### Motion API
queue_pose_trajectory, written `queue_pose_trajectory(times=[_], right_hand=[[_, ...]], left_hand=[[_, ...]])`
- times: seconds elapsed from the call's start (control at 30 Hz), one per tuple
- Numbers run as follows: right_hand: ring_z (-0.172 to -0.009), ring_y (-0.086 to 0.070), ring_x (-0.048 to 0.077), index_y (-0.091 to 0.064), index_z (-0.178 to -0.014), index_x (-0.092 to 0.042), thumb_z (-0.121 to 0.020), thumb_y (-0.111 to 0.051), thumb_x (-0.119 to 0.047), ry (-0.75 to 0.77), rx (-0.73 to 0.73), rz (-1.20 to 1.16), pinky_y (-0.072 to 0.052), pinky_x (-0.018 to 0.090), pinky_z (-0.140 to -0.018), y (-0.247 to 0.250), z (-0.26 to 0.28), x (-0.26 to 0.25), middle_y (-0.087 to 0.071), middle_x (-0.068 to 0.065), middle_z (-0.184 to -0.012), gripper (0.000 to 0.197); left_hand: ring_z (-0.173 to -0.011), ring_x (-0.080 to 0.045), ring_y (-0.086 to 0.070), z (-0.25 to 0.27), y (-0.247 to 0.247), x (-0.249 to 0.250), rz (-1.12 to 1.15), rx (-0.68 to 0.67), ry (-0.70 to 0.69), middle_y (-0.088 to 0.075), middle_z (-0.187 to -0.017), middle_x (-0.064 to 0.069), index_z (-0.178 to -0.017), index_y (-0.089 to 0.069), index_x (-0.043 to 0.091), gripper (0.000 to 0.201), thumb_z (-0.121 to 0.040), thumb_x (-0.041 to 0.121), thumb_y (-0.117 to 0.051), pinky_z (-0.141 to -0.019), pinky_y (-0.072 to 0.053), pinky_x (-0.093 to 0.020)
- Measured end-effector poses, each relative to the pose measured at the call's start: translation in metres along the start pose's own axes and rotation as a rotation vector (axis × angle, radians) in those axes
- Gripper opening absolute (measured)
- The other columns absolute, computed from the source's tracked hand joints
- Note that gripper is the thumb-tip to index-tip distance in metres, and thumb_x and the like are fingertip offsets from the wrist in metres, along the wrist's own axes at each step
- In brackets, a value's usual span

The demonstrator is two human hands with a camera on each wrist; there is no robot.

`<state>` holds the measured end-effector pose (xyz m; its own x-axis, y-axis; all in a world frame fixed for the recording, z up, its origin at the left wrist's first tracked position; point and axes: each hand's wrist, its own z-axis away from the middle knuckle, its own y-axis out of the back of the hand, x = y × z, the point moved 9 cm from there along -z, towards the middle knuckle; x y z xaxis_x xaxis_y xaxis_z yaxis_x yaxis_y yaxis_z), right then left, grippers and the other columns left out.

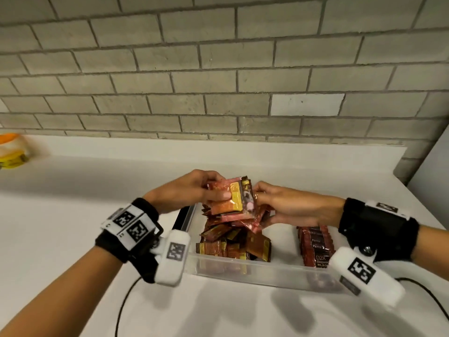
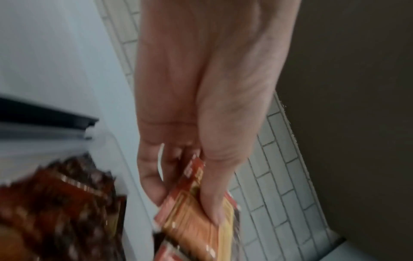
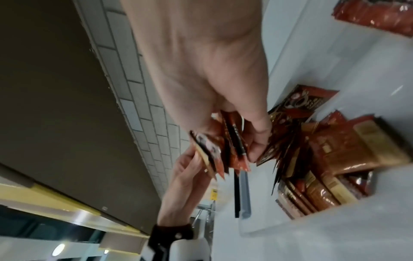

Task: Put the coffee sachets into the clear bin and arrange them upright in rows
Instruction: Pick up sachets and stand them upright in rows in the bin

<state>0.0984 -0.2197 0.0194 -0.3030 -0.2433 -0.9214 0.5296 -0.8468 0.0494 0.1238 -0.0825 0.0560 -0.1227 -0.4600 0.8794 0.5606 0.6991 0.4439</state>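
On the counter (image 1: 73, 215), at centre: the bin (image 1: 243, 268), its near wall toward six o'clock. In the bin toward nine o'clock: a loose heap of sachets (image 1: 233, 242), lying at all angles. In the bin toward three o'clock: a row of sachets (image 1: 314, 242), upright and packed together, apart from the heap. Above the heap, toward twelve o'clock: a held bundle (image 1: 230, 198), with the left hand (image 1: 192, 188) at its nine o'clock and the right hand (image 1: 289, 205) at its three o'clock. Far off at ten o'clock, at the counter's back edge: a jar (image 1: 12, 150). Behind all, at twelve o'clock: the wall (image 1: 218, 69). On the counter at six o'clock: a cable (image 1: 124, 305).
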Motion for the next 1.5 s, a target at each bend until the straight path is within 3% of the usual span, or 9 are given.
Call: queue_pose_trajectory(times=[0.17,0.37,0.53,0.7,0.8,0.93,1.1,1.37,1.5], right_hand=[[-0.104,-0.066,0.021,-0.059,-0.117,-0.022,-0.094,-0.032,-0.054,0.092,0.003,-0.108,-0.056,0.039,-0.084,0.006,0.011,-0.004,-0.071,0.007,-0.109,0.048],[-0.106,-0.065,0.026,-0.040,-0.130,-0.014,-0.089,-0.059,-0.025,0.136,-0.014,0.099,-0.051,0.041,-0.092,0.025,0.021,-0.005,-0.067,0.010,-0.116,0.046],[-0.097,-0.067,0.014,-0.045,-0.119,-0.020,-0.093,-0.053,-0.018,0.154,-0.129,0.287,-0.055,0.025,-0.080,0.026,0.040,-0.026,-0.067,0.001,-0.108,0.027],[-0.106,-0.060,0.023,-0.039,-0.117,-0.021,-0.095,-0.055,-0.018,0.167,-0.166,0.599,-0.056,0.030,-0.080,0.019,0.038,-0.032,-0.058,0.007,-0.116,0.028],[-0.112,-0.052,0.020,-0.034,-0.126,-0.024,-0.090,-0.060,-0.032,0.238,-0.015,0.816,-0.051,0.030,-0.091,0.029,0.037,-0.036,-0.048,0.001,-0.124,0.045],[-0.112,-0.050,0.008,-0.024,-0.137,-0.029,-0.079,-0.060,-0.052,0.328,0.165,0.837,-0.047,0.024,-0.094,0.038,0.042,-0.036,-0.045,-0.007,-0.125,0.072],[-0.098,-0.061,0.018,-0.046,-0.119,-0.009,-0.102,-0.036,-0.019,0.065,0.113,0.751,-0.052,0.027,-0.085,0.051,0.022,0.005,-0.062,0.005,-0.109,0.022],[-0.121,-0.047,0.026,-0.040,-0.139,-0.005,-0.091,-0.059,-0.036,-0.287,-0.263,1.481,-0.040,0.031,-0.094,0.012,-0.033,0.072,-0.048,0.011,-0.136,0.060],[-0.098,-0.051,0.022,-0.053,-0.127,-0.002,-0.090,-0.063,-0.033,-0.331,-0.392,1.504,-0.043,0.031,-0.086,0.004,-0.044,0.092,-0.057,0.012,-0.112,0.050]], left_hand=[[-0.099,-0.020,-0.066,-0.011,-0.026,-0.005,0.220,0.127,0.052,-0.063,-0.111,-0.009,-0.119,-0.048,0.006,0.035,-0.093,0.026,-0.058,-0.087,-0.055,-0.029],[-0.105,-0.016,-0.060,-0.021,-0.067,-0.005,0.422,0.023,0.117,-0.058,-0.118,-0.010,-0.129,-0.036,0.004,0.042,-0.098,0.028,-0.052,-0.083,-0.053,-0.025],[-0.122,-0.038,-0.049,-0.022,-0.095,0.006,0.982,-0.186,0.040,-0.051,-0.133,-0.026,-0.133,-0.050,0.006,0.079,-0.068,0.039,-0.081,-0.105,-0.039,-0.057],[-0.118,-0.051,-0.052,-0.021,-0.136,0.033,1.188,-0.437,-0.040,-0.051,-0.132,-0.032,-0.123,-0.062,0.003,0.042,-0.084,0.018,-0.063,-0.099,-0.045,-0.056],[-0.094,-0.043,-0.068,-0.028,-0.128,0.021,1.212,-0.291,0.005,-0.062,-0.112,-0.035,-0.113,-0.064,-0.005,0.036,-0.082,0.012,-0.059,-0.077,-0.059,-0.043],[-0.083,-0.032,-0.070,-0.033,-0.119,-0.004,1.163,-0.096,0.050,-0.068,-0.095,-0.023,-0.110,-0.058,-0.005,0.033,-0.084,0.016,-0.061,-0.080,-0.059,-0.043],[-0.087,-0.032,-0.066,-0.034,-0.091,-0.034,1.179,0.251,0.043,-0.066,-0.100,-0.021,-0.113,-0.056,-0.003,0.029,-0.093,0.018,-0.051,-0.076,-0.059,-0.038],[-0.111,-0.031,-0.062,-0.022,-0.078,-0.061,1.244,0.433,0.011,-0.066,-0.118,-0.021,-0.121,-0.055,0.009,0.029,-0.096,0.024,-0.052,-0.094,-0.050,-0.042],[-0.113,-0.031,-0.062,-0.020,-0.077,-0.059,1.325,0.440,-0.005,-0.067,-0.116,-0.022,-0.113,-0.059,0.011,0.023,-0.095,0.023,-0.054,-0.094,-0.049,-0.045]])
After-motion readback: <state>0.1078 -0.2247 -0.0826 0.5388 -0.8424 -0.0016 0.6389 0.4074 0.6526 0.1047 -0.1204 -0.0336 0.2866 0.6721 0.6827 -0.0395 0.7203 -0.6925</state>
